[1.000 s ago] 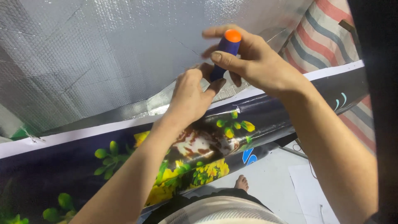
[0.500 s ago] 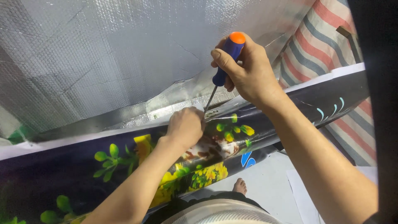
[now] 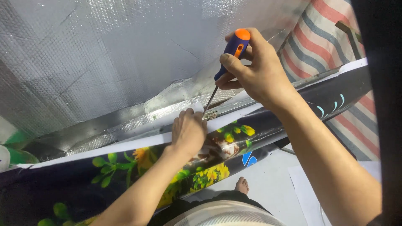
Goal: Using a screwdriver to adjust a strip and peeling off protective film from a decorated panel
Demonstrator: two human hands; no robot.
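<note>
My right hand (image 3: 255, 71) grips a screwdriver (image 3: 231, 52) with a blue and orange handle, its thin shaft slanting down-left. The tip touches a metal strip (image 3: 234, 104) that runs along the top edge of a dark printed banner (image 3: 125, 167) with yellow flowers and green leaves. My left hand (image 3: 188, 132) rests over the banner's white top edge, fingers curled right beside the screwdriver tip. What the fingers press on is hidden.
A large sheet of silver foil insulation (image 3: 125, 54) fills the upper left. A red, blue and white striped tarp (image 3: 335, 46) hangs at the right. Below, a bare foot (image 3: 242, 185) stands on a pale floor, with white paper (image 3: 303, 188) beside it.
The right hand has lowered the screwdriver from held-up to tip-down on the metal strip. The left hand has slid down onto the banner's top edge beside the tip.
</note>
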